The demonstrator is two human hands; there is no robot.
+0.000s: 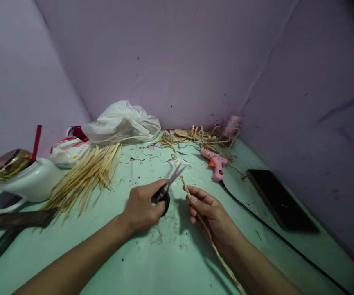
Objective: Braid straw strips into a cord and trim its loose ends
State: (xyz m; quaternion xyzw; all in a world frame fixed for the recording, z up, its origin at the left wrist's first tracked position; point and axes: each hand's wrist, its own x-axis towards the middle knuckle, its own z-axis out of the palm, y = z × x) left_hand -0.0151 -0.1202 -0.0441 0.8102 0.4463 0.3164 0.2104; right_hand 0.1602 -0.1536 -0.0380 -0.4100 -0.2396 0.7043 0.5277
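My left hand (144,203) is closed around the black handles of a pair of scissors (174,177), whose blades point up and to the right. Between the thumb and fingers of my right hand (206,209) is a braided straw cord (211,241). One end of the cord runs down past my right wrist to the bottom edge, and the other reaches up close beside the scissor blades. Whether the blades touch the cord I cannot tell. Beyond them, another twisted straw strand (173,153) leads back to woven straw pieces (167,138) with red and white beads.
A pink glue gun (216,164) with a black cord lies right of centre, near a dark phone (282,200). At left are dried straw strips (84,176), a white mug (38,180) and a hammer-like tool (20,220). A white plastic bag (124,123) rests against the wall.
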